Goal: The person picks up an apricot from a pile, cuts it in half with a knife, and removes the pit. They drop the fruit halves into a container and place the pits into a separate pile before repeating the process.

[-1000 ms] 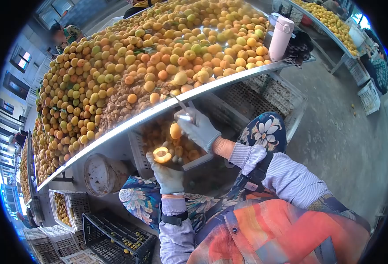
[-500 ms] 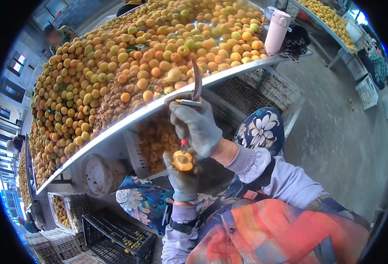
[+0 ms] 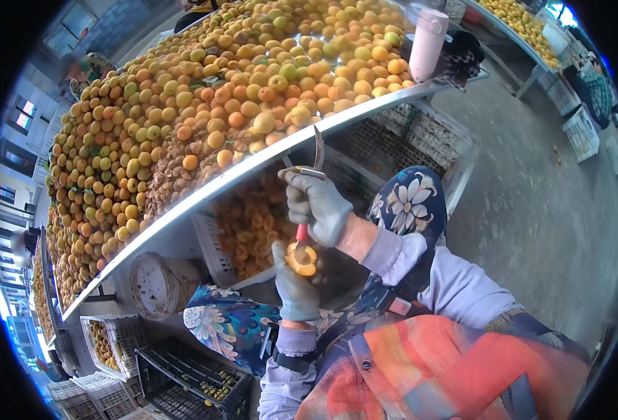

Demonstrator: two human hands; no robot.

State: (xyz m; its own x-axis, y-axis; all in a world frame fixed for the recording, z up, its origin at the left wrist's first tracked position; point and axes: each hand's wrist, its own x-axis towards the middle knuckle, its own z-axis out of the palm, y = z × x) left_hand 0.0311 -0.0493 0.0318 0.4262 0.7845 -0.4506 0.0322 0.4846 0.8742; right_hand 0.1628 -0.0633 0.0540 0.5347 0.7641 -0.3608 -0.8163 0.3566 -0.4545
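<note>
My left hand [image 3: 296,292], in a grey glove, is closed around a cut apricot [image 3: 301,260], its orange cut face turned up. My right hand [image 3: 321,208], gloved too, grips a red-handled tool [image 3: 301,233] whose tip points down at the upper edge of the apricot's cut face. Out of the top of the same fist sticks a curved knife blade [image 3: 318,148] with a metal collar. Whether blade and red handle belong to one tool is hidden by my fingers. Beneath my hands, a crate [image 3: 214,252] holds apricot halves [image 3: 247,224].
Whole apricots [image 3: 148,126] cover a metal-edged table [image 3: 183,204], with a heap of brown pits [image 3: 176,171] near its edge. A pink flask [image 3: 428,45] stands at the corner. A round bucket [image 3: 156,283] and a black crate [image 3: 190,385] are at lower left.
The view has shifted slightly. My right hand has turned a little, showing more of the red handle, and the blade stands more upright. The apricot stays in my left hand.
</note>
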